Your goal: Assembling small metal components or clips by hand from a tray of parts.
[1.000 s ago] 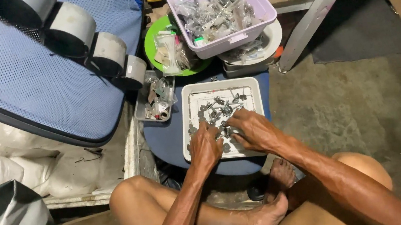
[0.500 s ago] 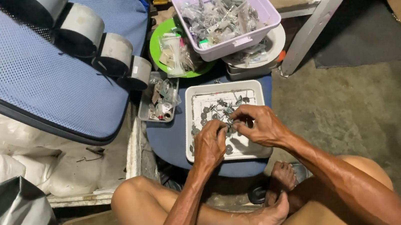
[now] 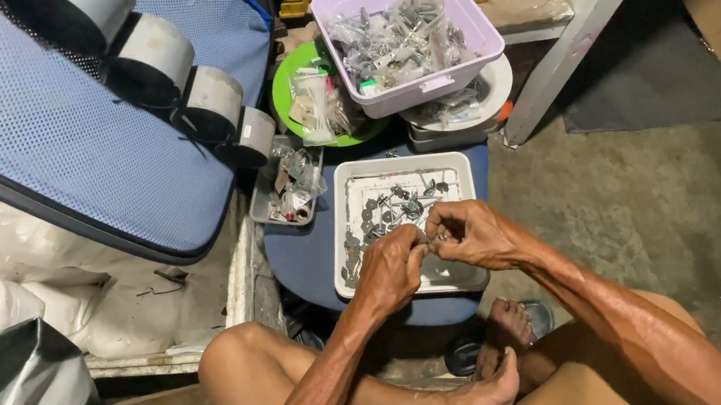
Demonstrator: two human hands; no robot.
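Both hands meet over a white rectangular plastic tray (image 3: pixel 352 203) of small grey metal screws (image 3: pixel 388 204) on a blue stool (image 3: pixel 303 254); left hand (image 3: pixel 390 267) and right hand (image 3: pixel 473 235) fingertips pinch narrowly together on something too small to identify

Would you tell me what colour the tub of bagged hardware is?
Pale lilac tub, clearest in the head view.
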